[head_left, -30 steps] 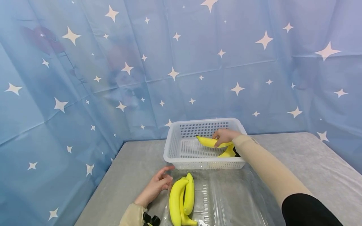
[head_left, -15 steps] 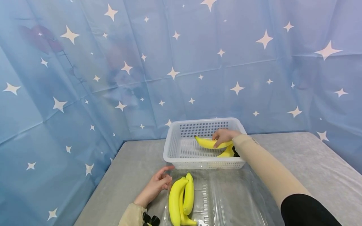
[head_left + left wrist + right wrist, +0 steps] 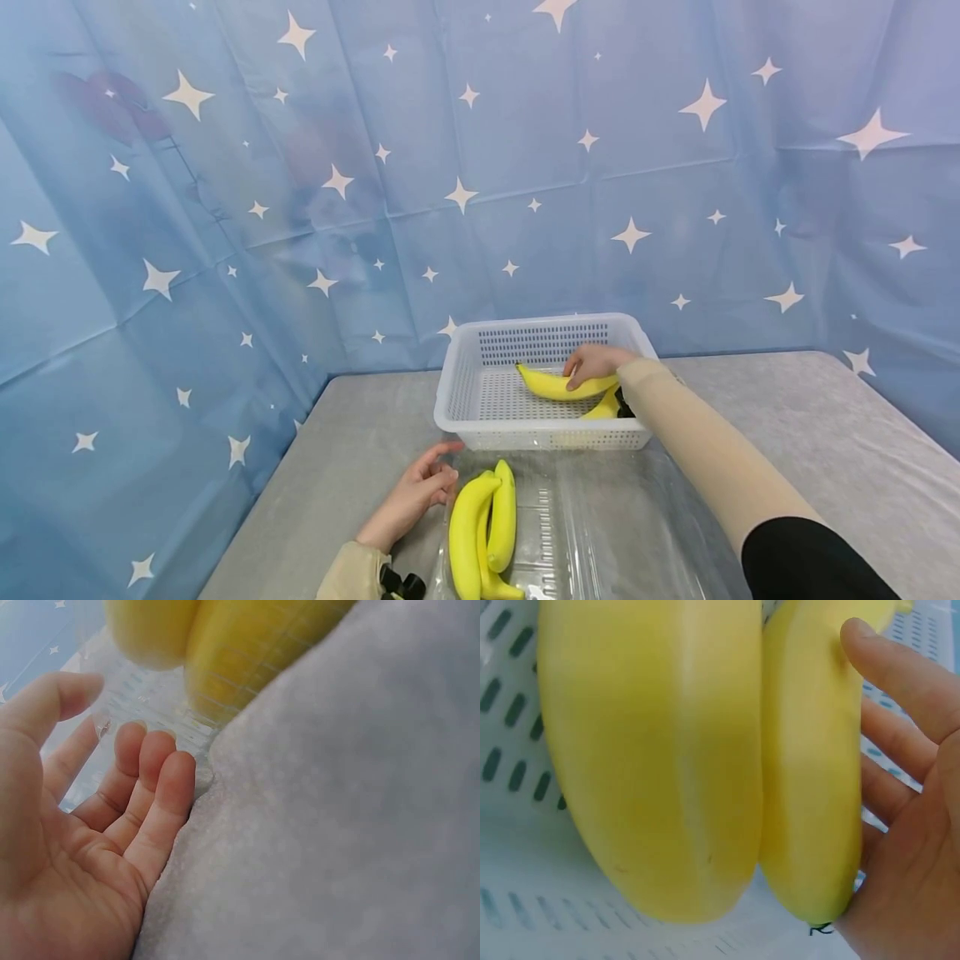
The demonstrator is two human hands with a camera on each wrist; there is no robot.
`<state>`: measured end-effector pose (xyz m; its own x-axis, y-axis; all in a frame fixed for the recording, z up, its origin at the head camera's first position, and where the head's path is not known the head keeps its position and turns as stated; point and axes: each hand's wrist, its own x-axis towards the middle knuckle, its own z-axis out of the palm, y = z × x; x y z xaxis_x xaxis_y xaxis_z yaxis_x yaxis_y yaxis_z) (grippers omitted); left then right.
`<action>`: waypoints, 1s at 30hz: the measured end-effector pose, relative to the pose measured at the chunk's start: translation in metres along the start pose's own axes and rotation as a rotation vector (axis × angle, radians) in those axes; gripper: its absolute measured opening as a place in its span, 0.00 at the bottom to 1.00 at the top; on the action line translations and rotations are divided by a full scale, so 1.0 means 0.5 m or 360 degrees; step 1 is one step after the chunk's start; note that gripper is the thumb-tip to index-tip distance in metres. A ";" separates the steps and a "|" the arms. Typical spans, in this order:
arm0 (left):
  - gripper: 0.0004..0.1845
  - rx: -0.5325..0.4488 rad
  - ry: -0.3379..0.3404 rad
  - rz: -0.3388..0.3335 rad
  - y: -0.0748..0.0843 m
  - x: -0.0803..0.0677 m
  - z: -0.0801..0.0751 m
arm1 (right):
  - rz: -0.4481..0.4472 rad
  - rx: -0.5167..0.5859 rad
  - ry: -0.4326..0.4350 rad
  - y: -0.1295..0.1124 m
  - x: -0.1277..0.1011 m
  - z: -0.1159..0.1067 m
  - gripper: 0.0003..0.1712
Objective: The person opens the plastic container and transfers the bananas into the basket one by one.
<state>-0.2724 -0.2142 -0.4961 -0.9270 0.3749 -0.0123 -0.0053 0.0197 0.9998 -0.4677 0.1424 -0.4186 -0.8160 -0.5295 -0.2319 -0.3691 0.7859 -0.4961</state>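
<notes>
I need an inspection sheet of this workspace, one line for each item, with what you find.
Surface: grey table, covered in soft cloth.
Job's things: white perforated basket holding two bananas; clear plastic tray in front of it with a bunch of bananas.
Clutter: nothing seen.
Grippers: right hand inside the basket, fingers curled on the upper banana; left hand open, fingers relaxed, at the tray's left edge.
Cables: nothing seen.
Surroundings: blue backdrop with white stars behind and to the left.
</notes>
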 end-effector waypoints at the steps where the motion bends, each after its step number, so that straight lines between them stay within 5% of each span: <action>1: 0.27 -0.0001 -0.0003 0.0002 0.000 0.000 0.000 | -0.0009 0.0001 0.0009 0.002 0.000 -0.001 0.21; 18: 0.26 -0.0009 0.0022 -0.0029 0.000 0.001 0.001 | 0.0049 -0.0068 0.0175 -0.003 -0.020 -0.026 0.18; 30: 0.27 0.0004 0.0024 -0.0040 0.000 0.000 0.001 | -0.0068 0.0017 0.0175 -0.048 -0.053 -0.062 0.22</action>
<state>-0.2721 -0.2138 -0.4962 -0.9321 0.3604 -0.0370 -0.0277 0.0310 0.9991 -0.4511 0.1474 -0.3745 -0.8436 -0.5240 -0.1174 -0.4003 0.7595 -0.5128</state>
